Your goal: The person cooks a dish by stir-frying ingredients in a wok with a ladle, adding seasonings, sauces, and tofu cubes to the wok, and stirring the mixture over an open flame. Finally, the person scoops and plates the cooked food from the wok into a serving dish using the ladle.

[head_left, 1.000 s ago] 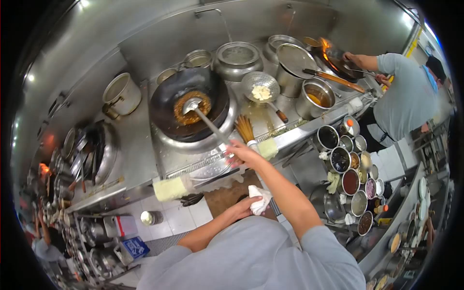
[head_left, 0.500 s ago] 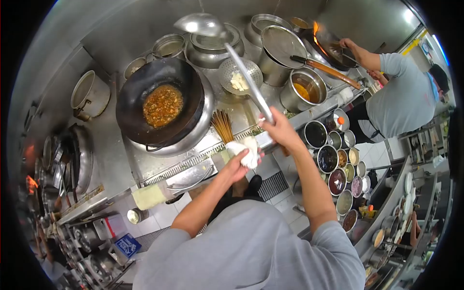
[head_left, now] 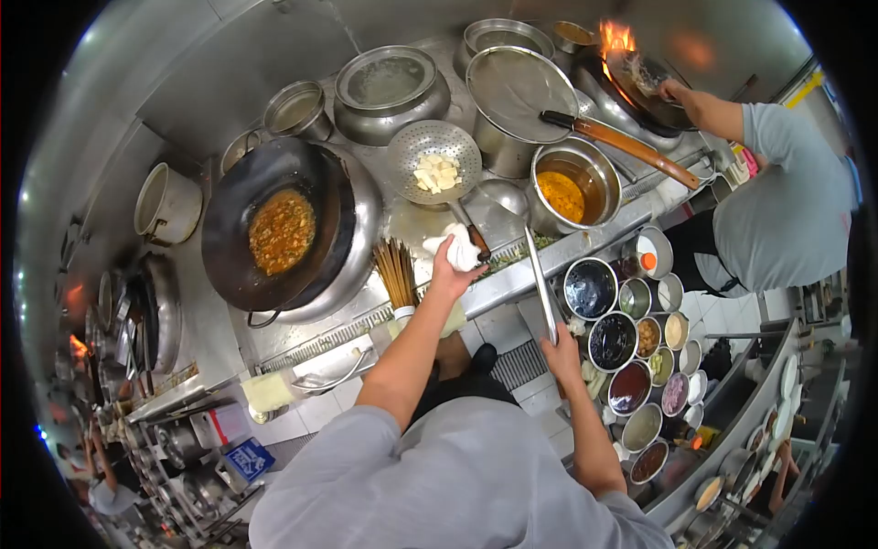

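My left hand (head_left: 452,274) is closed on a bunched white cloth (head_left: 460,247). That cloth lies against the wooden handle of a perforated strainer (head_left: 409,157) holding pale cut pieces (head_left: 437,173); I cannot tell whether my fingers also grip the handle. Lower down, my right hand (head_left: 562,359) is wrapped round the end of a long metal ladle (head_left: 541,285). Its bowl is down at the counter, between the strainer and a metal pot of orange-brown liquid (head_left: 560,196). Left of my hands, a black wok (head_left: 229,215) contains chunky reddish-brown sauce (head_left: 282,233), tilted on its burner.
A bamboo brush (head_left: 395,274) stands at the counter's front edge. A mesh strainer (head_left: 512,87) lies across a tall pot, its wooden handle jutting forward. Several seasoning pots (head_left: 611,340) stand at right. A co-worker (head_left: 777,201) handles a flaming wok (head_left: 631,87).
The ladle has swung down from the air to the counter, my right hand dropping toward me. My left hand has moved up with the cloth to the strainer's handle. Flames at the co-worker's wok have grown.
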Motion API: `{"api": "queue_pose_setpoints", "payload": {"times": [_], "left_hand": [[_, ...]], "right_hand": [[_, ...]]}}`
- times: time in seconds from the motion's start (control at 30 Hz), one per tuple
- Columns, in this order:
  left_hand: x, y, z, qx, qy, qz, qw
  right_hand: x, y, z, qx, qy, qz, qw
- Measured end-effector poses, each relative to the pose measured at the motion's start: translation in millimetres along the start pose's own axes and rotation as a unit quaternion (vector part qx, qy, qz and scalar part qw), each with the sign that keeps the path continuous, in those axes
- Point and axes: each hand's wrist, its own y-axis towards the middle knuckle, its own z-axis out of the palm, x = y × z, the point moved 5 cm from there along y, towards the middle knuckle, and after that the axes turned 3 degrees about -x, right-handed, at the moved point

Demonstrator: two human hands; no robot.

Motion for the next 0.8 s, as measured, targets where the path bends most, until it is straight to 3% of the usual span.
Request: {"api": "queue_pose_setpoints", "payload": {"times": [0.07, 0.17, 0.2, 0.3, 0.33, 0.37, 0.43, 0.5, 0.57, 0.63, 0.7, 0.8], "left_hand": [[7.9, 21.3, 22.1, 0.103, -0.058, -0.028, 0.993], [9.7, 41.8, 41.9, 0.097, -0.048, 0.027, 0.994], [5.9, 44.8, 41.3, 0.04, 0.021, 0.069, 0.997], [-12.7, 35.6, 34.5, 0.051, 0.055, 0.115, 0.991], [-19.2, 14.2, 37.4, 0.037, 0.064, 0.11, 0.991], [-22.7, -0.9, 32.9, 0.037, 0.068, 0.114, 0.99], [-30.0, -24.4, 24.5, 0.026, 0.079, 0.128, 0.988], [-37.5, -47.9, 16.5, 0.034, 0.11, 0.152, 0.982], [-47.2, -69.1, 15.2, 0.06, 0.175, 0.194, 0.963], [-51.2, -87.2, 16.4, 0.06, 0.202, 0.222, 0.952], [-59.5, -112.2, 24.5, 0.061, 0.276, 0.336, 0.898], [-67.3, -98.7, -3.9, 0.032, 0.346, 0.353, 0.869]], "right_hand": [[-14.0, -4.7, 3.9, 0.05, 0.024, 0.068, 0.996], [-32.2, -5.7, 16.5, 0.064, 0.064, 0.094, 0.991], [-29.3, -6.4, 16.3, 0.055, 0.077, 0.074, 0.993], [-22.4, -5.8, 30.8, 0.04, 0.129, 0.021, 0.991], [30.2, -13.9, 12.5, 0.111, 0.207, 0.124, 0.964], [47.2, -12.1, 14.4, 0.112, 0.212, 0.122, 0.963], [72.0, -9.3, 26.3, 0.159, 0.399, 0.178, 0.885], [98.1, 0.4, 32.1, 0.18, 0.414, 0.191, 0.871], [124.5, 9.2, 45.1, 0.225, 0.521, 0.227, 0.791], [160.9, 15.8, 48.7, 0.233, 0.531, 0.232, 0.781], [191.1, 18.2, 57.9, 0.266, 0.596, 0.256, 0.713], [232.2, 18.5, 64.2, 0.294, 0.62, 0.267, 0.677]]}}
